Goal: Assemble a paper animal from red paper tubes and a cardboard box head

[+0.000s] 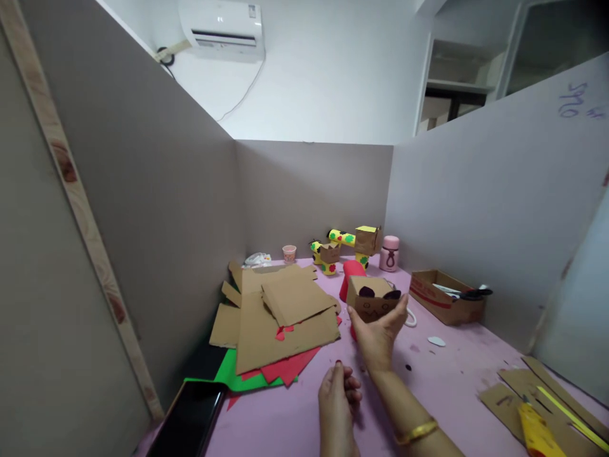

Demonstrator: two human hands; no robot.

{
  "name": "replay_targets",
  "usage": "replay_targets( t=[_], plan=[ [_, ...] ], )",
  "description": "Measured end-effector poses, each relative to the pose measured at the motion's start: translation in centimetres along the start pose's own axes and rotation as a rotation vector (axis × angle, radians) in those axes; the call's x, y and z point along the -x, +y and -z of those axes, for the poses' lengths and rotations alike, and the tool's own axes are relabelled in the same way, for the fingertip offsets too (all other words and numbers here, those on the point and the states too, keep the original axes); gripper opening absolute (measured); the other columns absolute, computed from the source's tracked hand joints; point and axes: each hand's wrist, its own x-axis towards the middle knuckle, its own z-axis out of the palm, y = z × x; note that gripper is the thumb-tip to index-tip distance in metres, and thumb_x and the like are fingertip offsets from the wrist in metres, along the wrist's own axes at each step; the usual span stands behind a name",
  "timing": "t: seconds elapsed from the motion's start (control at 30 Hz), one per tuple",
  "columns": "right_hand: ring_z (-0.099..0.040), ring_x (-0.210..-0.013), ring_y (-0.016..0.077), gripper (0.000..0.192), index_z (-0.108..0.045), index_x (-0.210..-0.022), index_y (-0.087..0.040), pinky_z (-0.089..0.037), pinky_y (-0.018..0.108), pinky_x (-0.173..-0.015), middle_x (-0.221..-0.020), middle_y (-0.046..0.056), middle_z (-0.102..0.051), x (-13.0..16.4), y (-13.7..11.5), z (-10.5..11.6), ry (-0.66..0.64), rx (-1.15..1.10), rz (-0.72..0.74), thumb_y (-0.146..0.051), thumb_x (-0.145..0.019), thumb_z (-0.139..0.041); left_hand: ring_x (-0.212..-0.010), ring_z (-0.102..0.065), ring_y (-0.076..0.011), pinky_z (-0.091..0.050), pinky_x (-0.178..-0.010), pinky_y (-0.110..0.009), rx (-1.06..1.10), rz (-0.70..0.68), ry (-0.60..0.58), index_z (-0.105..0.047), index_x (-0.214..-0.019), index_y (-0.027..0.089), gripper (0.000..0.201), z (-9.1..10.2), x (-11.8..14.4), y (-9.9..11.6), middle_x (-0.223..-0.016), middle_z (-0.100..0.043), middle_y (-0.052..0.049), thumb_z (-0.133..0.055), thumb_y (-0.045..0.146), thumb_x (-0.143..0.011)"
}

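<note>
A small cardboard box (375, 289) with a drawn face and two dark ear shapes stands in front of a red paper piece (351, 274). My right hand (378, 339) grips the box from below, thumb on its left side and fingers on its right. Closer to me, my left hand (337, 397) is curled above the pink table, the thumb pressed toward the bent fingers. A tiny dark red spot shows at its thumb tip; whether this is a nail or a held scrap I cannot make out.
Left lie stacked cardboard sheets (290, 295), red and green paper (233, 371) and a black phone (188, 419). Behind stand yellow spotted paper figures (342, 238), a cup (289, 254) and a pink bottle (390, 254). Right are an open carton (442, 308) and a yellow cutter (535, 431) on cardboard strips.
</note>
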Motion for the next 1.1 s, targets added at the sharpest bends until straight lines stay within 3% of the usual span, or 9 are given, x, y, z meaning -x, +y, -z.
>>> replay_targets(
  t=[0.27,0.43,0.6,0.8,0.97,1.1],
  plan=[
    [-0.020,-0.136,0.0331,0.117,0.005,-0.144,-0.014,-0.022,0.052,-0.107,-0.147,0.024,-0.015,-2.1,1.3,2.9,-0.188,-0.125,-0.042,-0.044,-0.063,-0.073,-0.034,-0.043,-0.0043,-0.024,-0.042,-0.017,-0.012,0.036,0.015,-0.054,-0.061,0.015,0.050,-0.1,-0.1,-0.4,-0.043,-0.055,0.003,-0.073,0.056,-0.040],
    [-0.015,-0.138,0.0327,0.120,0.009,-0.144,-0.016,-0.017,0.054,-0.108,-0.150,0.022,-0.011,-2.2,2.8,4.6,-0.299,-0.142,-0.063,-0.044,-0.063,-0.075,-0.035,-0.043,-0.0042,-0.025,-0.043,-0.017,-0.025,0.058,-0.005,-0.053,-0.061,0.015,0.048,0.1,-0.1,-0.7,-0.043,-0.055,0.003,-0.072,0.055,-0.043],
    [-0.008,-0.139,0.0336,0.127,0.012,-0.144,-0.015,-0.014,0.055,-0.109,-0.151,0.023,-0.002,-2.1,2.9,4.5,-0.292,-0.115,-0.071,-0.047,-0.060,-0.077,-0.033,-0.042,-0.0045,-0.023,-0.042,-0.017,-0.036,0.056,-0.019,-0.052,-0.059,0.016,0.049,0.2,-0.4,-1.2,-0.042,-0.054,0.002,-0.074,0.056,-0.042],
    [-0.008,-0.138,0.0356,0.122,0.005,-0.145,-0.013,-0.013,0.054,-0.109,-0.151,0.021,-0.002,-2.8,2.8,3.9,-0.220,-0.098,-0.070,-0.045,-0.060,-0.076,-0.033,-0.041,-0.0044,-0.023,-0.042,-0.018,-0.039,0.057,-0.031,-0.052,-0.059,0.015,0.050,0.3,-0.6,-1.4,-0.042,-0.054,0.002,-0.073,0.057,-0.043],
    [-0.024,-0.134,0.0346,0.118,0.005,-0.145,-0.019,-0.024,0.055,-0.105,-0.149,0.019,-0.013,-4.1,2.9,5.1,-0.196,-0.164,-0.098,-0.044,-0.062,-0.075,-0.036,-0.044,-0.0055,-0.024,-0.043,-0.018,-0.033,0.060,-0.040,-0.054,-0.065,0.015,0.046,0.4,-0.7,-1.2,-0.047,-0.056,0.002,-0.073,0.054,-0.048],
    [-0.038,-0.127,0.0314,0.115,0.005,-0.144,-0.027,-0.037,0.053,-0.098,-0.145,0.016,-0.026,-5.4,2.6,7.7,-0.226,-0.319,-0.180,-0.041,-0.063,-0.075,-0.045,-0.050,-0.0079,-0.026,-0.042,-0.019,-0.002,0.018,-0.032,-0.057,-0.077,0.015,0.048,0.4,-0.9,-0.7,-0.063,-0.059,0.000,-0.076,0.049,-0.048]
  ],
)
